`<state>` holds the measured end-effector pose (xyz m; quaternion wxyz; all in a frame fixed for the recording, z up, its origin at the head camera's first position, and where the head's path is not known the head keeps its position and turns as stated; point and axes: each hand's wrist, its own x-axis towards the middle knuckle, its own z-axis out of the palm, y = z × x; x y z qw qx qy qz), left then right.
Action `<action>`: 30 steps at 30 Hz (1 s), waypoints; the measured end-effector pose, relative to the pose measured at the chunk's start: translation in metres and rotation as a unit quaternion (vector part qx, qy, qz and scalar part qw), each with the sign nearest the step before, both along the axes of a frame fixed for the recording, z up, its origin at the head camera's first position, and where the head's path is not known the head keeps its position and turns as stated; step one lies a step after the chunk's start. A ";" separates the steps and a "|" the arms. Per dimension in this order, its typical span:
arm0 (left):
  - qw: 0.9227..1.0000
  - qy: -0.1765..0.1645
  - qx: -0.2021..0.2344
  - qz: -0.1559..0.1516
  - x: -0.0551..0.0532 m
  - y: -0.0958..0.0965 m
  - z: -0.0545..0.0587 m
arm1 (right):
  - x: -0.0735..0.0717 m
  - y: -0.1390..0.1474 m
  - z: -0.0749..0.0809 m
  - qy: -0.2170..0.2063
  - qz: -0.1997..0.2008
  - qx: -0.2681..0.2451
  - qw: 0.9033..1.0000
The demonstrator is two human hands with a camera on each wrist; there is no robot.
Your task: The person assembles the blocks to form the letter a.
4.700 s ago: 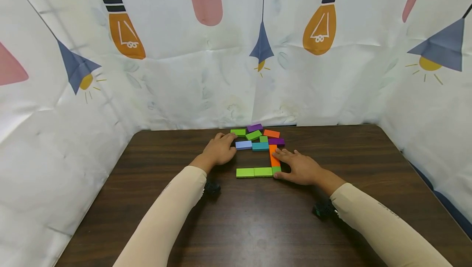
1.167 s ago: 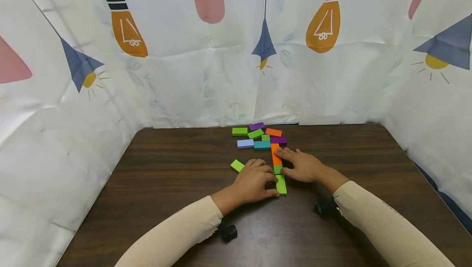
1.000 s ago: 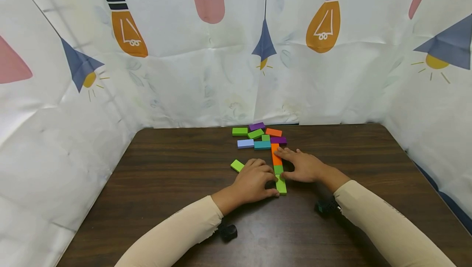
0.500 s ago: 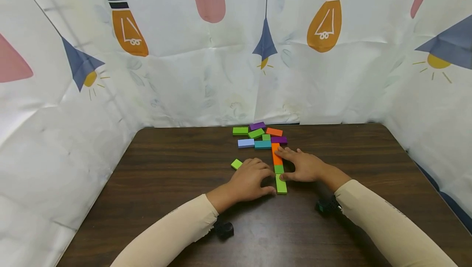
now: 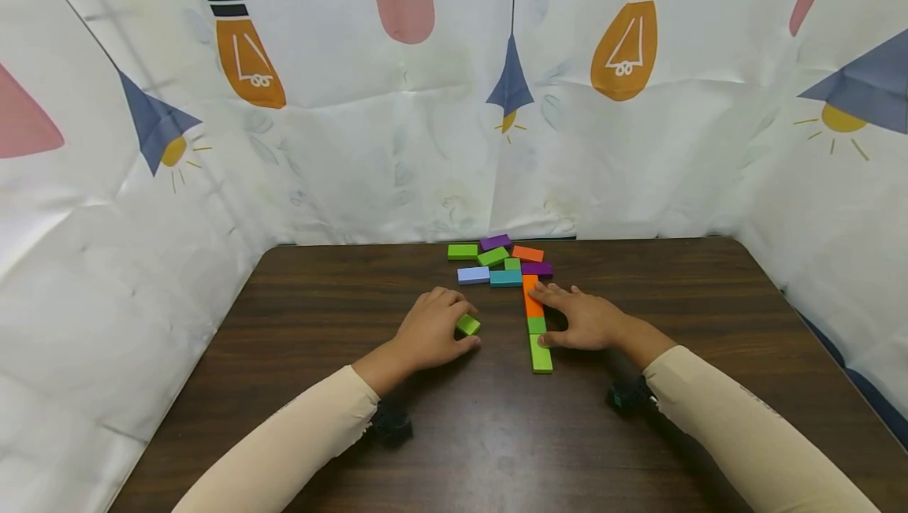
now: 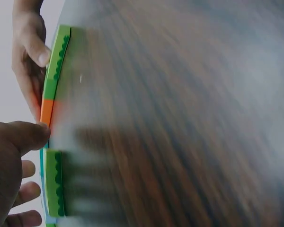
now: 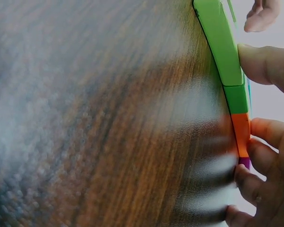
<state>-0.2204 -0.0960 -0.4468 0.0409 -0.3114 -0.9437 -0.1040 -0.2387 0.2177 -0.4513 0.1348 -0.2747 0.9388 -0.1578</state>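
My left hand (image 5: 433,328) is beside a loose light green toy brick (image 5: 468,325), its fingers behind the brick and its thumb in front. In the left wrist view thumb and fingers are spread around this brick (image 6: 54,183), with no clear grip on it. A column runs toward me: an orange brick (image 5: 533,296), a small green brick (image 5: 537,325) and another light green brick (image 5: 541,355), end to end. Along its right side lies my right hand (image 5: 585,320), fingers extended by the orange brick. Its thumb touches the light green brick (image 7: 220,42).
At the column's far end lie a purple brick (image 5: 537,269), a teal brick (image 5: 506,278) and a light blue brick (image 5: 473,276). Behind them are several more green, purple and orange bricks near the back edge of the dark wooden table (image 5: 319,300). A printed cloth (image 5: 411,158) hangs beyond.
Two light green bricks once lay in a row leftward; one now extends the column toward me. My left hand has left it and moved left to the loose brick. The right thumb slid slightly toward me.
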 end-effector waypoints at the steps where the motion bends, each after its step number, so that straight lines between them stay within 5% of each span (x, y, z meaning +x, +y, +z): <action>1: 1.000 -0.001 0.001 0.001 -0.001 -0.003 -0.001 | 0.000 0.000 0.000 0.000 0.001 -0.001 1.000; 18: 0.999 -0.017 0.031 -0.032 -0.017 -0.022 -0.004 | -0.002 -0.001 0.000 -0.002 -0.003 0.006 1.000; 23: 0.995 -0.044 0.079 -0.050 -0.017 -0.015 -0.006 | -0.002 -0.001 0.000 0.001 0.001 0.004 1.000; 30: 0.991 -0.026 0.099 -0.088 -0.014 0.006 -0.009 | -0.001 0.000 0.000 -0.003 -0.002 0.001 1.000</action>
